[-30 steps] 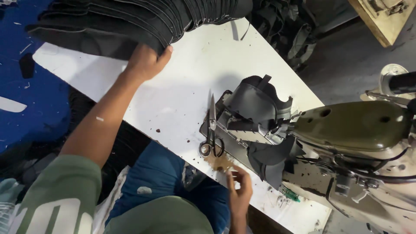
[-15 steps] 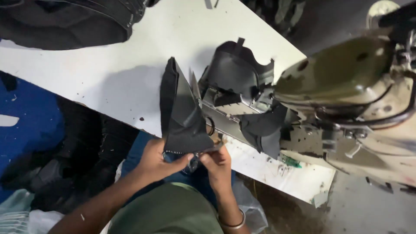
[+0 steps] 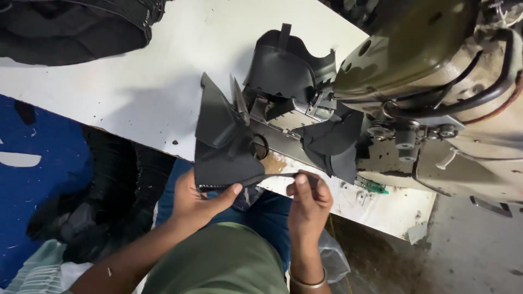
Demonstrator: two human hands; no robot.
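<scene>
My left hand (image 3: 202,200) pinches the lower edge of a folded black fabric piece (image 3: 220,144) at the table's near edge. My right hand (image 3: 309,202) grips a thin black strip (image 3: 278,176) that runs from that piece's bottom corner. Scissors (image 3: 239,103) lie on the white table (image 3: 158,81) just behind the piece, their blades sticking up past it. Further back, another black fabric part (image 3: 286,68) sits at the olive green sewing machine (image 3: 436,81), with more black material (image 3: 332,147) hanging under its head.
A stack of black fabric pieces (image 3: 76,27) lies at the table's far left corner. Dark fabric and blue sheeting (image 3: 38,174) cover the floor to my left. A green bit (image 3: 373,187) lies on the table below the machine.
My left hand left the stack at the back and came to the near edge with a black piece. Both hands now hold it, and my right hand has drawn the strip out rightwards.
</scene>
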